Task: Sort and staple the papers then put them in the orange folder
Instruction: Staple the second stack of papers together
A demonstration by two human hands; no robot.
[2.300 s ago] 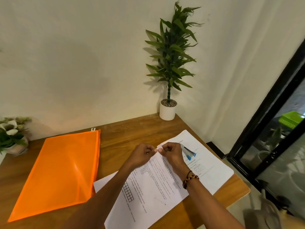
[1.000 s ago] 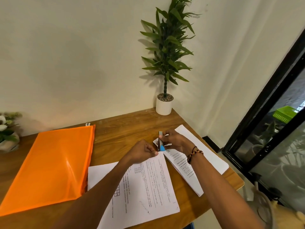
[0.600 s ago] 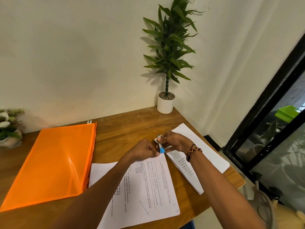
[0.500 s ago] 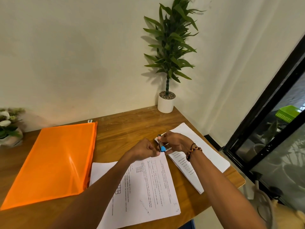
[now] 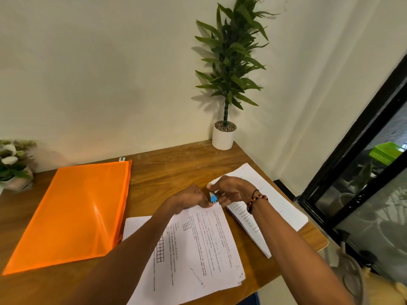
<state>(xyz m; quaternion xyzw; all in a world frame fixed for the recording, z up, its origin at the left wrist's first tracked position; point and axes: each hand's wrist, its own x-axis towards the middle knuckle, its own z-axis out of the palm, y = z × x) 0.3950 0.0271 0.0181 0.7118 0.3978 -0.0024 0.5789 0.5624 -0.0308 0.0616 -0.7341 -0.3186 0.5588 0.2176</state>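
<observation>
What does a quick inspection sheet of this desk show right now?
Surface: wooden desk, against the wall.
Job's things: orange folder flat at left, nothing visibly in it; printed sheets under the hands; a second paper stack to the right; small blue stapler at the near stack's top corner.
Clutter: potted plant in the back corner; flower pot at far left.
Grips: left hand pinches the sheets' corner; right hand grips the stapler.
Cables: nothing seen.
Surroundings: black-framed glass door at right.
</observation>
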